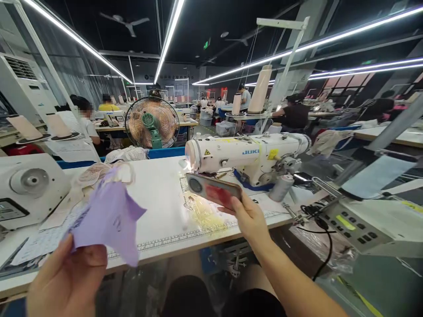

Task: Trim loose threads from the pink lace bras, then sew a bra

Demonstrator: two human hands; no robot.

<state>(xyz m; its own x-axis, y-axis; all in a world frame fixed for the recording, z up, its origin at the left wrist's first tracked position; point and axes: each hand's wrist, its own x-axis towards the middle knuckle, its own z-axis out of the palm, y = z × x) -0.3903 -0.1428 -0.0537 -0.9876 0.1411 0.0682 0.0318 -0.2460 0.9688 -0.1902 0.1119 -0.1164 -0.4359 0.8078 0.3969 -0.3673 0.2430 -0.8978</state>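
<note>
Purple cloth with small dark marks (105, 220) is up in the air on the left side, over the long white table (155, 180). The left hand (72, 277) has its thumb and fingers closed on the bottom edge of this cloth, and the rest of it sticks up and out past the fingers. Behind it lie some pale, cream-coloured lacy pieces (90, 174), and white papers with writing (39, 240) are on the table just beside them. The right hand (249, 215) is closed around one end of a flat phone with a red patch and a big round camera ring on its back (214, 192). The phone is held tilted over the table, with its back showing. It is in front of the long white sewing machine with blue JUKI letters (228, 152), near the bright light at that machine's left end. I cannot tell if the phone touches the machine. Below the phone, pale yellow see-through lace (208, 215) lies on the table. Black ruler marks (178, 239) run along the table's near edge. A grey spool of thread (282, 188) stands to the right of the phone. Past the table is a big round fan with a green middle (150, 121).
</note>
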